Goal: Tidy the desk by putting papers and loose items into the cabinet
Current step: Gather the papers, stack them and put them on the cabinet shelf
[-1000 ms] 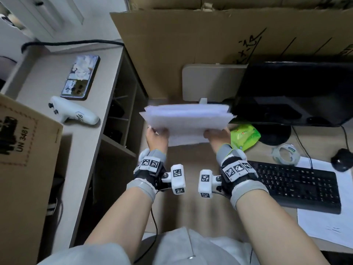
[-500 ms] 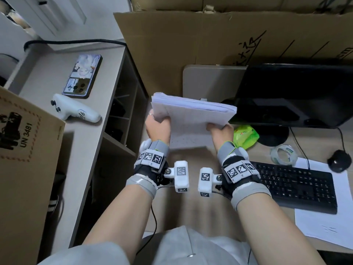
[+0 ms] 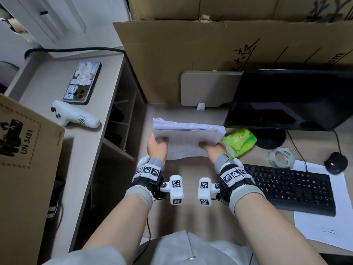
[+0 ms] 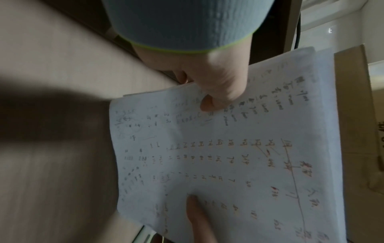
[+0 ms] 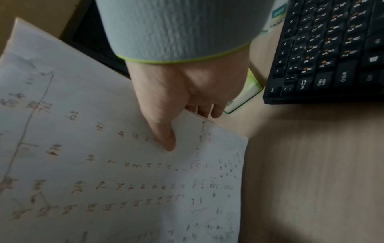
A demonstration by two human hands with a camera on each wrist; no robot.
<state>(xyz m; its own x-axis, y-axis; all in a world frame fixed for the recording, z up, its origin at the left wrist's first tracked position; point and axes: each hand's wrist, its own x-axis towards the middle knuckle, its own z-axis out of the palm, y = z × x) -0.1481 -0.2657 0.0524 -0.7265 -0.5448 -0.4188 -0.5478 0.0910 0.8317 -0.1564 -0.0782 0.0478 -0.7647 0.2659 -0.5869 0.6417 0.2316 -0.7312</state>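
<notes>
Both hands hold one stack of papers (image 3: 188, 133) between them above the worktop (image 3: 183, 169): the left hand (image 3: 157, 147) has its grip on the stack's left near corner, the right hand (image 3: 214, 151) on its right near corner. In the wrist views each thumb lies on the handwritten top sheet while the fingers curl beneath the stack. The stack is tilted, its near edge lower than its far edge, and hangs free of the worktop in front of the person.

Behind everything stands a large cardboard sheet (image 3: 191, 54). At the left is the cabinet (image 3: 80, 150), its flat top level with the hands and its open shelves (image 3: 122, 119) facing the stack. A cardboard box (image 3: 24, 159) marked "UN 3481" overlaps the cabinet's near left part. A black monitor (image 3: 290, 98) stands at the right rear, and a black keyboard (image 3: 290, 188) lies right of the right wrist, partly on a loose white sheet (image 3: 324, 222).

Smaller items: a phone (image 3: 82, 82) and a white controller (image 3: 75, 117) lie on the cabinet top; a green packet (image 3: 238, 140) lies just right of the stack, a roll of clear tape (image 3: 280, 156) beyond it, and a black mouse (image 3: 336, 163) at the far right.
</notes>
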